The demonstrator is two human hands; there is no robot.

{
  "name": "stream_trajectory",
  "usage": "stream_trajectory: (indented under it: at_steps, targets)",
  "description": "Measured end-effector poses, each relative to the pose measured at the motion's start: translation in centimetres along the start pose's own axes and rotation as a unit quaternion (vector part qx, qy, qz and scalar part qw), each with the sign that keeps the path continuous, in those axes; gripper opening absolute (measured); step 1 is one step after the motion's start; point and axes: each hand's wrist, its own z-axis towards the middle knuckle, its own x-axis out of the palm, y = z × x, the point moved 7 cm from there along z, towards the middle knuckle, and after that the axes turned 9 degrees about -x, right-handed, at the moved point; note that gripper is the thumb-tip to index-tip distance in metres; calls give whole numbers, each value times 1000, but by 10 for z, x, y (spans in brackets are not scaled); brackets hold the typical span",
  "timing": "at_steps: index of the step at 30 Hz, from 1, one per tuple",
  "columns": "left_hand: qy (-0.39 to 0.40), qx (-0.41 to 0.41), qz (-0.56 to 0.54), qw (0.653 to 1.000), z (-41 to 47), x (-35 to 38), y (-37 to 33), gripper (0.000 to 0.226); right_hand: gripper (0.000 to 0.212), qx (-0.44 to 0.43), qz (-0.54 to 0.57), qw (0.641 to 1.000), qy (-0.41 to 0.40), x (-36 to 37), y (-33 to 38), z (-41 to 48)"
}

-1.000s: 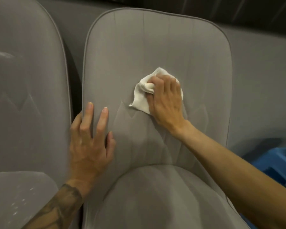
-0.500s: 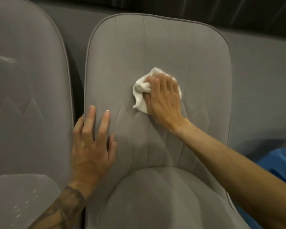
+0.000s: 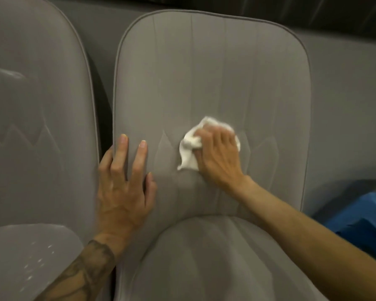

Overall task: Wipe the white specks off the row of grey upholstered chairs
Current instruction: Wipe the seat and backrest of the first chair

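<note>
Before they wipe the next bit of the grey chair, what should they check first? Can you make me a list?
1. The crumpled white cloth is gripped in the right hand: ok.
2. The cloth is pressed against the middle grey upholstered chair's backrest: ok.
3. The left hand lies flat on that backrest near its edge, away from the cloth: ok.
4. The backrest is free of specks: cannot tell under the cloth and hand. The part that shows looks clean.
5. The left grey chair's seat is free of specks: not ok, white specks lie on it.
</note>
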Motion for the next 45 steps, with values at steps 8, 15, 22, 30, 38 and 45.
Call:
stream_trajectory:
  at_steps: [8, 15, 22, 30, 38, 45]
  targets:
    - [-3, 0, 3, 1000, 0, -2, -1, 61, 32, 68, 1, 995, -77, 6, 5, 0]
    - [4, -2, 3, 1000, 0, -2, -2, 63, 29, -230, 15, 966, 112, 39, 61, -99]
    - [5, -6, 0, 1000, 0, -1, -1, 62, 23, -77, 14, 997, -27, 32, 42, -59]
    - [5, 0, -12, 1000, 1, 0, -1, 61, 28, -115, 12, 993, -10, 14, 23, -28]
    - [6, 4, -10, 1000, 2, 0, -2, 60, 25, 132, 72, 977, -149, -2, 28, 80]
    - [18, -1, -8, 1000, 1, 0, -1, 62, 20, 124, 30, 980, -153, -19, 4, 132]
